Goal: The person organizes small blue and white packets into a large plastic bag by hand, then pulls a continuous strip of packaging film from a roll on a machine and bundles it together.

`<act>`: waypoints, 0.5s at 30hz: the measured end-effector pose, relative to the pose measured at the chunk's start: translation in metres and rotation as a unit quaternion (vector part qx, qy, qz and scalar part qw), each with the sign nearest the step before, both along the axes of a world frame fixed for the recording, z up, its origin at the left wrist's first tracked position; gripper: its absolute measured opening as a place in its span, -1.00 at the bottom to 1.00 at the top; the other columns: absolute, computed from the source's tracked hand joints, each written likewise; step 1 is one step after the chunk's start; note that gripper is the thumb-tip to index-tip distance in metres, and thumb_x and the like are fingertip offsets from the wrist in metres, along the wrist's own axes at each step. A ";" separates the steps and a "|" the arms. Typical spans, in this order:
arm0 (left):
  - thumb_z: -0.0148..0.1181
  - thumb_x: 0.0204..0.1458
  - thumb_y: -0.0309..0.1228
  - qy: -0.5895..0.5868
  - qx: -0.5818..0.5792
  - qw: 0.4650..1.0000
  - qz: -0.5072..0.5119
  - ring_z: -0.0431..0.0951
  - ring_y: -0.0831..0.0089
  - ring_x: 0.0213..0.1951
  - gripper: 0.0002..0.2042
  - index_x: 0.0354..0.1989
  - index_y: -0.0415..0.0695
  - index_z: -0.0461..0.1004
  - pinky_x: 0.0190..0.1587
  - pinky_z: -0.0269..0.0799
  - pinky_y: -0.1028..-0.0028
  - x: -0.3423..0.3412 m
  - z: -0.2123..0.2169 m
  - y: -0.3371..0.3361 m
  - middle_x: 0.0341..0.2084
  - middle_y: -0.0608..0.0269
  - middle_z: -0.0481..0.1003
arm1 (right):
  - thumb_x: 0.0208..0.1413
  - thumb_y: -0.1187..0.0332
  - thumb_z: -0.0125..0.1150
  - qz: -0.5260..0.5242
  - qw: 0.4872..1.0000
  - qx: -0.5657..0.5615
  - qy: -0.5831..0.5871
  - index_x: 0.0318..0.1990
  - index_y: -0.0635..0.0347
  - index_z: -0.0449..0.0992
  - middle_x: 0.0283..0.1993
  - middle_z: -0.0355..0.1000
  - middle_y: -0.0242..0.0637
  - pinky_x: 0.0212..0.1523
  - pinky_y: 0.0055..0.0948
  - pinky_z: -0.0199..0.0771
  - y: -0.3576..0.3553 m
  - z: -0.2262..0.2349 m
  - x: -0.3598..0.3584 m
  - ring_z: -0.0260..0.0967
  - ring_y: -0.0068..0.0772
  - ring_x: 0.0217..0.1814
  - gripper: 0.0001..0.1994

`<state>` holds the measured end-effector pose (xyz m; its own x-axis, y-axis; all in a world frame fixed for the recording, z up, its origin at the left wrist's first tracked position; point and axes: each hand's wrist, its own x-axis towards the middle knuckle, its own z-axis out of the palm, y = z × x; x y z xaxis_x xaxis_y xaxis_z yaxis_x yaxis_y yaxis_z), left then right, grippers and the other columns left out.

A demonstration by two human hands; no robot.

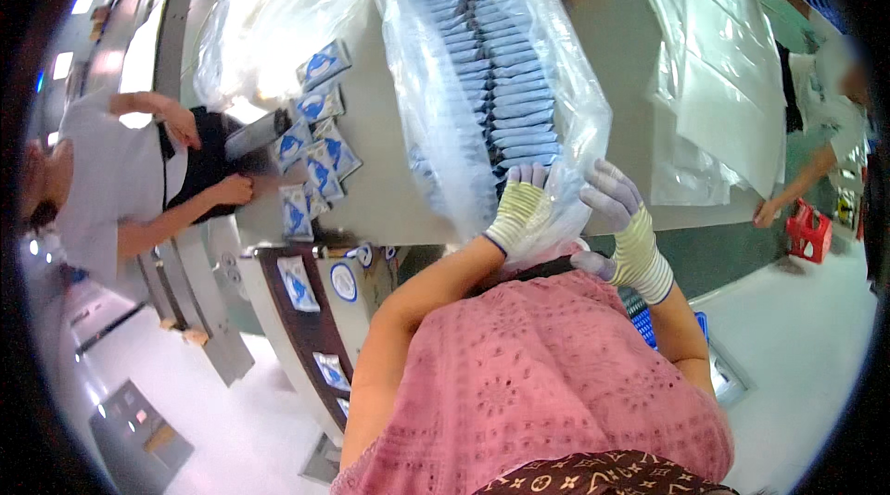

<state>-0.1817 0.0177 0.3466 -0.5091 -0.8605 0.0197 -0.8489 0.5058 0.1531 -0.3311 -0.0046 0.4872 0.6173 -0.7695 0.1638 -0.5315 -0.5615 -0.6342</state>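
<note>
A large clear plastic bag (586, 110) lies on the grey table, holding two long rows of light blue packets (521, 96) stood on edge. My left hand (521, 208), in a white and yellow striped glove, reaches over the near end of the rows. Its fingers are stretched out and touch the nearest packets or the film over them; I cannot tell which. At the bag's near right edge is my right hand (632, 231), gloved alike, its thumb well apart from its fingers. Its fingertips are beside the film, with nothing visible gripped.
Loose blue-and-white packets (322, 166) lie left of the bag; more ride a dark conveyor (301, 333) below. Flat clear bags (728, 78) are stacked at the right. One co-worker (120, 180) stands left, another (830, 115) right. A red crate (808, 234) stands beyond the table's right end.
</note>
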 end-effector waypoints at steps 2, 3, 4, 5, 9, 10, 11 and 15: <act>-0.16 -0.16 -0.13 -0.045 -0.092 0.994 0.023 0.20 0.13 -0.14 -0.49 -0.07 -0.25 0.21 -0.04 0.01 0.21 0.005 0.003 0.010 -0.20 -0.03 0.24 | -0.25 0.05 0.16 0.070 0.996 -0.017 -0.049 -0.08 0.12 0.29 -0.04 0.23 -0.12 0.07 -0.18 0.09 0.004 -0.006 0.017 0.14 -0.05 0.05 -0.46; -0.14 -0.18 -0.14 -0.151 -0.200 0.967 0.036 0.20 0.14 -0.14 -0.49 -0.09 -0.26 0.22 -0.03 0.00 0.21 0.000 -0.001 0.014 -0.20 -0.02 0.25 | -0.29 0.03 0.17 0.139 0.983 -0.049 -0.109 -0.09 0.17 0.30 -0.07 0.25 -0.11 -0.02 -0.21 0.20 0.001 -0.003 0.035 0.16 -0.08 0.02 -0.42; -0.11 -0.19 -0.16 -0.156 -0.185 0.970 0.026 0.21 0.15 -0.14 -0.52 -0.12 -0.25 0.25 -0.04 0.02 0.23 0.005 0.001 0.014 -0.22 -0.01 0.26 | -0.28 0.05 0.17 0.168 0.977 0.092 0.093 -0.07 0.19 0.27 -0.08 0.26 -0.11 -0.02 -0.22 0.19 -0.011 -0.010 0.049 0.17 -0.09 0.01 -0.41; -0.08 -0.20 -0.18 -0.166 -0.167 0.972 0.020 0.22 0.17 -0.15 -0.54 -0.15 -0.24 0.27 -0.05 0.04 0.24 0.011 0.004 0.015 -0.23 0.01 0.28 | -0.27 0.08 0.17 0.199 0.910 0.213 0.294 -0.05 0.21 0.25 -0.09 0.26 -0.11 -0.02 -0.22 0.18 -0.027 -0.020 0.065 0.18 -0.10 -0.01 -0.41; 0.05 -0.29 -0.31 0.110 0.099 0.989 -0.011 0.32 0.19 -0.21 -0.67 -0.27 -0.13 0.37 -0.15 0.23 0.29 0.079 0.058 -0.003 -0.28 0.08 0.35 | -0.37 0.22 0.23 0.092 0.956 0.090 0.264 0.07 0.28 0.06 -0.08 0.23 -0.10 0.02 -0.25 0.11 -0.021 -0.110 0.023 0.18 -0.15 -0.02 -0.24; 0.06 -0.31 -0.33 0.111 0.195 0.974 -0.022 0.31 0.15 -0.15 -0.60 -0.18 -0.12 0.32 -0.12 0.22 0.27 0.109 0.070 -0.001 -0.23 0.08 0.33 | -0.42 0.24 0.26 0.117 0.934 0.034 0.336 0.10 0.29 -0.01 -0.06 0.21 -0.11 0.04 -0.24 0.08 -0.016 -0.115 0.023 0.16 -0.17 0.01 -0.17; 0.09 -0.34 -0.34 0.131 0.189 0.973 0.026 0.36 0.13 -0.27 -0.65 -0.27 -0.10 0.36 -0.19 0.27 0.28 0.144 0.065 0.011 -0.36 0.09 0.38 | -0.43 0.26 0.27 0.114 0.932 0.053 0.340 0.11 0.28 -0.03 -0.05 0.19 -0.09 0.04 -0.25 0.07 -0.012 -0.110 0.028 0.13 -0.15 0.02 -0.15; 0.04 -0.23 -0.38 0.090 0.020 0.921 0.378 0.37 0.09 -0.26 -0.71 -0.27 -0.20 0.37 -0.18 0.27 0.29 0.300 0.085 0.073 -0.35 -0.01 0.39 | -0.53 0.26 0.32 0.104 0.912 0.099 0.383 0.12 0.25 -0.07 0.00 0.14 -0.11 0.07 -0.23 0.02 -0.011 -0.100 0.042 0.08 -0.14 0.07 -0.07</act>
<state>0.1182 0.0902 0.4319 0.2444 -0.9697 0.0064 -0.9153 -0.2285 0.3316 -0.2895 -0.0158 0.3869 0.6278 -0.5907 -0.5069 -0.7569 -0.6151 -0.2207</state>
